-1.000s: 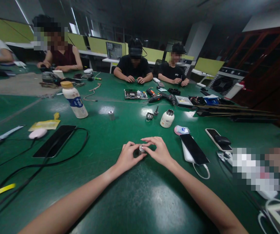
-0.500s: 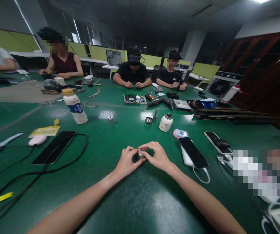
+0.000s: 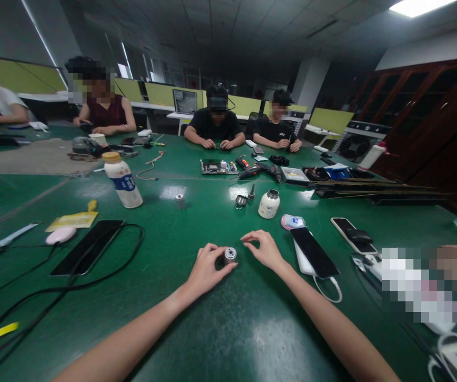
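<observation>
A small silver metal cylinder (image 3: 230, 257) with a ringed top and dark holes in it stands upright on the green table. My left hand (image 3: 208, 268) grips it from the left, thumb in front and fingers behind. Just to the right and apart from it, my right hand (image 3: 266, 250) has thumb and index fingertips brought together in a pinch. Anything between those tips is too small to make out. A similar metal cylinder (image 3: 179, 201) stands farther off to the left. Beyond my right hand are a white bottle (image 3: 269, 205) without its cap and small dark metal parts (image 3: 241, 201).
On the left are a milk bottle (image 3: 123, 183), a black tablet (image 3: 88, 248) and loose cables. A phone (image 3: 315, 253) on a white power bank lies right of my right hand. Farther back are a circuit board (image 3: 218, 167), power drills (image 3: 249, 170) and co-workers (image 3: 214, 124).
My right hand has lifted off the cylinder's top and moved right, uncovering the top face. My left hand stays on the cylinder. The camera view has tilted up slightly.
</observation>
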Available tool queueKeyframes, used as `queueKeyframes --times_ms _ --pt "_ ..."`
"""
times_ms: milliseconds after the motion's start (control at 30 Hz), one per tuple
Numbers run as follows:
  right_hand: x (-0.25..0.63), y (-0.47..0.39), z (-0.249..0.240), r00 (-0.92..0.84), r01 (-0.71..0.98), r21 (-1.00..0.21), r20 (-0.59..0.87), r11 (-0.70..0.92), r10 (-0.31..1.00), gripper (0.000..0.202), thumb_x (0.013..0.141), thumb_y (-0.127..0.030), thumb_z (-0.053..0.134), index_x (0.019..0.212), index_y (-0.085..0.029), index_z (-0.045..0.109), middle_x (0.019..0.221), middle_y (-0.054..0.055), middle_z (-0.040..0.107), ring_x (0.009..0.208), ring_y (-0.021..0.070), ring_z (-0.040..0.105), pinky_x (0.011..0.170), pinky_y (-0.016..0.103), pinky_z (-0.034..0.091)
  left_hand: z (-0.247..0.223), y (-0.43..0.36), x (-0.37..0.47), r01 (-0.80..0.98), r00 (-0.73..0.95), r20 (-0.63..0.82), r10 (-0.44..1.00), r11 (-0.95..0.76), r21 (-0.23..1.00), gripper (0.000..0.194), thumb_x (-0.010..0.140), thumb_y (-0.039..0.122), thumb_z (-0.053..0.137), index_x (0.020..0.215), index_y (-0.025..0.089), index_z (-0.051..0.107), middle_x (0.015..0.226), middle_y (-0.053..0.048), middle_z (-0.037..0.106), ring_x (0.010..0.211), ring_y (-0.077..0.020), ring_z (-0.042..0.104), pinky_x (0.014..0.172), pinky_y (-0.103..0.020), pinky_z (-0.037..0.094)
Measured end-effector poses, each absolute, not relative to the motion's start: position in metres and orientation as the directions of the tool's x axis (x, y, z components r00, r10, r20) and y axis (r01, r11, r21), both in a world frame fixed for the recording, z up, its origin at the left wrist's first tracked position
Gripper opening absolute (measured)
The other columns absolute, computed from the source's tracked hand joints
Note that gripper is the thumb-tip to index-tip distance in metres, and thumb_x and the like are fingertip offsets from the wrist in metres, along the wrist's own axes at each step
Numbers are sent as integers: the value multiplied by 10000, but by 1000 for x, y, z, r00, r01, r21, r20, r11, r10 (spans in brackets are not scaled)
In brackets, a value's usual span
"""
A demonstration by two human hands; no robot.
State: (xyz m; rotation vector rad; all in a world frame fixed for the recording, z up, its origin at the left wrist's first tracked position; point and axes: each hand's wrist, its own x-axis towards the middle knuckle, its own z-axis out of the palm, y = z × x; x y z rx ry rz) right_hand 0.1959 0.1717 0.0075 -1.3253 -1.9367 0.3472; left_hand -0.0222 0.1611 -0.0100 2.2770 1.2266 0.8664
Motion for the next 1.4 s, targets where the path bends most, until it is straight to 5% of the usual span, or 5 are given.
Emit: queueKeyframes --times_ms 167,400,600,1400 --pt "194 171 3 -197 708 -564 420 425 886 162 789 -121 686 859 -258 736 828 4 756 840 218 681 840 411 498 -10 161 -22 592 419 335 844 -534 604 346 790 441 700 1076 246 689 949 -52 623 945 -249 569 848 -393 447" --pt "170 151 40 -169 528 -734 403 428 900 78 842 -231 671 897 -247 725 894 13 752 884 194 676 810 351 511 -11 161 -23 581 426 331 842 -535 613 342 791 424 705 1086 252 682 948 -47 629 951 -246 567 851 -395 445" --pt "156 138 44 -272 589 -645 408 487 871 119 807 -153 708 862 -257 728 876 4 747 877 191 658 845 364 459 -12 162 -22 579 436 336 835 -546 606 352 804 400 692 1124 253 672 946 -41 634 951 -238 565 851 -392 440" --pt "152 137 36 -223 663 -558 489 499 843 134 826 -148 696 905 -253 721 859 9 731 860 186 632 826 355 432 -15 163 -23 566 428 349 834 -548 615 341 803 406 683 1098 235 675 944 -47 629 940 -236 568 835 -387 437"
